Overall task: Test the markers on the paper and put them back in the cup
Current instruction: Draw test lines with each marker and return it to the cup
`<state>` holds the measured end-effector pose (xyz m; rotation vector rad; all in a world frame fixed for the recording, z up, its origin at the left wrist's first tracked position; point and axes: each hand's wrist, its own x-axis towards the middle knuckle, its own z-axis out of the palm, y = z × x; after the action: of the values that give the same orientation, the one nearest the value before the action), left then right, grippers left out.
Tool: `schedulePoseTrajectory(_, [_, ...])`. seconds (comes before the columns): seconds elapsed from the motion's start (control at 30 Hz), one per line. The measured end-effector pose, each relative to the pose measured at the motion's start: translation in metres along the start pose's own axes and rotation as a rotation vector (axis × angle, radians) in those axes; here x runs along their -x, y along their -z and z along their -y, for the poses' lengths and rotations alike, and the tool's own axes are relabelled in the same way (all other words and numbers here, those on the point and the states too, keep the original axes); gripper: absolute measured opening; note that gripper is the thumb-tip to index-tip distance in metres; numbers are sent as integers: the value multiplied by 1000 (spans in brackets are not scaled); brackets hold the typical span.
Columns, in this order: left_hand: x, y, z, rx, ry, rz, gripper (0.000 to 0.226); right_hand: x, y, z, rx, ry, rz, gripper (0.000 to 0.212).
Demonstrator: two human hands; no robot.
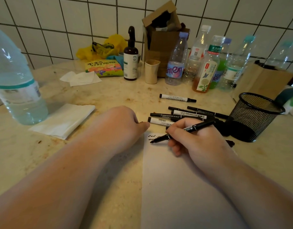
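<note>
My right hand [198, 141] grips a black marker [190, 128] like a pen. Its uncapped tip touches the top left of the white paper [175, 187], just under some black squiggles [151, 136]. My left hand [122, 123] rests on the counter at the paper's top-left corner; its fingers are tucked under and whether they hold anything is hidden. Several more markers [188, 113] lie in a pile behind my right hand, and one marker [177, 98] lies apart, farther back. The black mesh cup [256, 113] stands upright at the right.
A large water bottle [15, 80] stands at the left beside a folded tissue [63, 119]. Along the tiled wall are a brown pump bottle [130, 60], a paper cup [151, 71], several plastic bottles [207, 66] and a cardboard box [162, 35].
</note>
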<state>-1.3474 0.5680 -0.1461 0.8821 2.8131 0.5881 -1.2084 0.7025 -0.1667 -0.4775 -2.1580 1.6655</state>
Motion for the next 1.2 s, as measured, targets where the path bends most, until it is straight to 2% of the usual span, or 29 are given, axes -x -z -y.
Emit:
schedulePoseTrajectory(0.3, [3,1,1,22,-42,-10,53,-2,0,-2,25,-13,-21,13])
schedulePoseTrajectory(0.67, [7,1,0,20,-56,-20,56,-3,-1,-3,66,-35,-10,11])
schedulePoseTrajectory(0.9, [8,2,0,48,-51,-15,55,-1,2,0,39,-57,-72,14])
schedulePoseTrajectory(1.07, [9,5,-3,91,-67,25,47,-2,10,-3,4,-53,-166,19])
schedulePoseTrajectory(1.2, [13,4,-3,147,-168,20,25,-4,19,-3,-101,6,-281,16])
